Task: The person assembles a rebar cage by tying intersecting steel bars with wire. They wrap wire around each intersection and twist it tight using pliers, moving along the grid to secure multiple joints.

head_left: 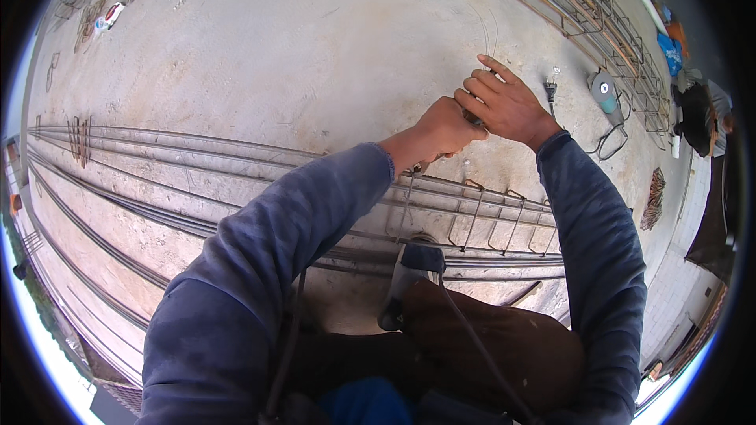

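My two hands meet in front of me, above the steel bars. My left hand is closed in a fist; a dark bit of something shows between it and the other hand, too covered to name. Pressed close beside it, my right hand has its fingers curled, the index finger straighter. Thin wires rise from the fingers of my right hand. Below the hands lies a cage of long steel bars with bent square stirrups.
An angle grinder with its cord lies at the right, near a black plug. Another rebar cage stands at the far right. Long rods stretch left. A bundle of wire ties is on the floor. Another person is at the right edge.
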Demonstrator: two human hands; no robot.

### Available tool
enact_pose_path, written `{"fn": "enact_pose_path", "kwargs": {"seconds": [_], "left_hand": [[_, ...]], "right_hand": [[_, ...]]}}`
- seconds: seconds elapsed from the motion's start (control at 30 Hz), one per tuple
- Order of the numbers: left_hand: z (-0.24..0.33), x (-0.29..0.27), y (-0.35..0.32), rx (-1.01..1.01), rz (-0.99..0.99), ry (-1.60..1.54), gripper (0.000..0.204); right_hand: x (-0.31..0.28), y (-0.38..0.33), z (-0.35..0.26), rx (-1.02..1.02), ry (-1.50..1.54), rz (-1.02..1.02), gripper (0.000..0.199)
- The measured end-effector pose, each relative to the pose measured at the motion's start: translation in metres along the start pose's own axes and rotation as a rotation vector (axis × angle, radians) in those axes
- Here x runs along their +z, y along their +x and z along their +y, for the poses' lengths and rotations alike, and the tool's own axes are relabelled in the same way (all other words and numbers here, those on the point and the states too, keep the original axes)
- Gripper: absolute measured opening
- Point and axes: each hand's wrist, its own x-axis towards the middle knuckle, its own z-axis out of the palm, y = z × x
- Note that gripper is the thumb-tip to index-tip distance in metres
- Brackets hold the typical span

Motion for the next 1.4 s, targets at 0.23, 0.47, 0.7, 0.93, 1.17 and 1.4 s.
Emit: {"fn": "enact_pose_path", "kwargs": {"seconds": [0.23, 0.47, 0.7, 0.93, 1.17, 1.4], "left_hand": [[0.001, -0.009, -0.006, -0.028, 0.04, -0.254, 0.017], [-0.002, -0.025, 0.003, -0.034, -0.253, -0.304, 0.025], [0.05, -0.068, -0.024, 0.466, 0.061, 0.392, 0.074], [0.041, -0.033, -0.046, 0.286, 0.211, -0.341, 0.04], [-0.006, 0.102, -0.125, 0.158, -0.373, -0.515, 0.045], [-0.025, 0.138, -0.16, 0.205, -0.467, -0.203, 0.04]], "right_hand": [[0.02, 0.028, 0.015, -0.061, 0.038, -0.024, 0.006], [-0.017, 0.053, 0.019, 0.055, 0.094, -0.546, 0.005], [-0.092, -0.026, -0.019, 0.679, 0.58, -0.658, 0.037], [-0.169, -0.058, -0.143, 1.68, 1.497, -0.388, 0.032], [-0.186, -0.058, -0.274, 2.078, 1.389, 0.156, 0.037], [-0.194, -0.062, -0.356, 2.089, 0.779, 0.026, 0.05]]}}
